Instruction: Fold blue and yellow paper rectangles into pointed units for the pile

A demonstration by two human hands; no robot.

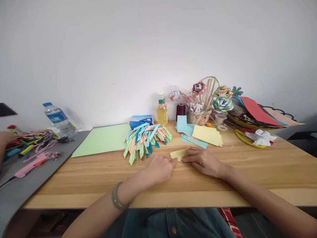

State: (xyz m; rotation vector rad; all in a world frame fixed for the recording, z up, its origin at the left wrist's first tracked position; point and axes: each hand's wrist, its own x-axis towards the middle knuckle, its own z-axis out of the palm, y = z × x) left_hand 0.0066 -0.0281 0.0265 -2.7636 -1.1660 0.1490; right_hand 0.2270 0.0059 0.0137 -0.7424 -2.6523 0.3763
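A small yellow paper (177,154) lies on the wooden table in front of me, partly hidden by my fingers. My left hand (160,168), below a bangle on the wrist, is closed with a finger pressing the paper's near edge. Over the paper's right part, my right hand (201,161) has its fingers together, pressing it down. Just beyond my left hand is a pile of folded paper strips (145,140) in green, blue and peach. Behind my right hand sit yellow sheets (206,135) and blue sheets (182,124).
A green sheet (101,138) lies at the left. Along the wall stand an oil bottle (161,111), a thread spool (180,112) and a basket (198,117) with paper flowers. A pink glue gun (33,164) and another person's hand (7,137) are far left.
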